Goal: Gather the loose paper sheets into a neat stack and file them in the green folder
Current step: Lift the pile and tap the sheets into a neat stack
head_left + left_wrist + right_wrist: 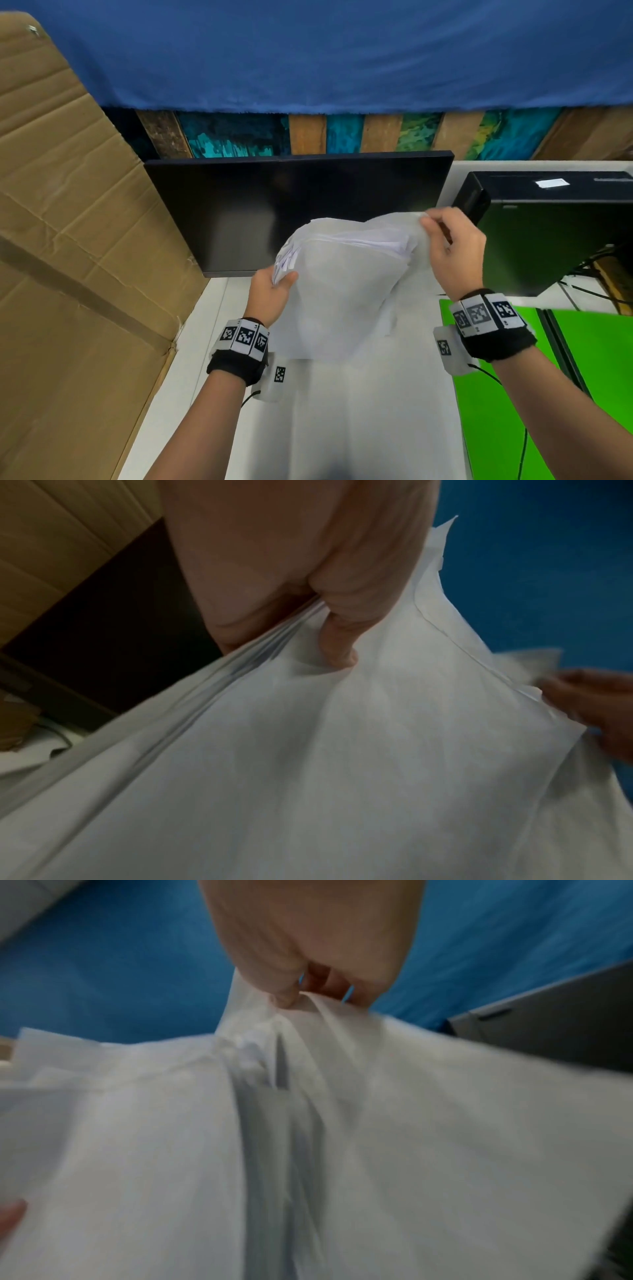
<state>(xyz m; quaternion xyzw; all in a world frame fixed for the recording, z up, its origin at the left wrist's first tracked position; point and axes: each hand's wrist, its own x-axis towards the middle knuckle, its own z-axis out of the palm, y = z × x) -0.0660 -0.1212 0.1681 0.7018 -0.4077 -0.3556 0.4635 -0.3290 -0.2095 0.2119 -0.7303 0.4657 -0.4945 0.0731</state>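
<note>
A bundle of white paper sheets (339, 291) is held up above the white desk, its edges uneven and fanned. My left hand (274, 291) grips the bundle's left edge, thumb on the near face, which the left wrist view shows pressing into the sheets (342, 750). My right hand (452, 246) pinches the top right corner, and the right wrist view has thumb and fingers closed on the sheets (308, 1123). The green folder (599, 377) lies open on the desk at the right, partly under my right forearm.
A dark monitor (298, 205) stands right behind the sheets. A black computer case (555, 233) sits at the right rear with cables beside it. A large cardboard panel (68, 240) leans along the left. The white desk (359, 428) stretches toward me.
</note>
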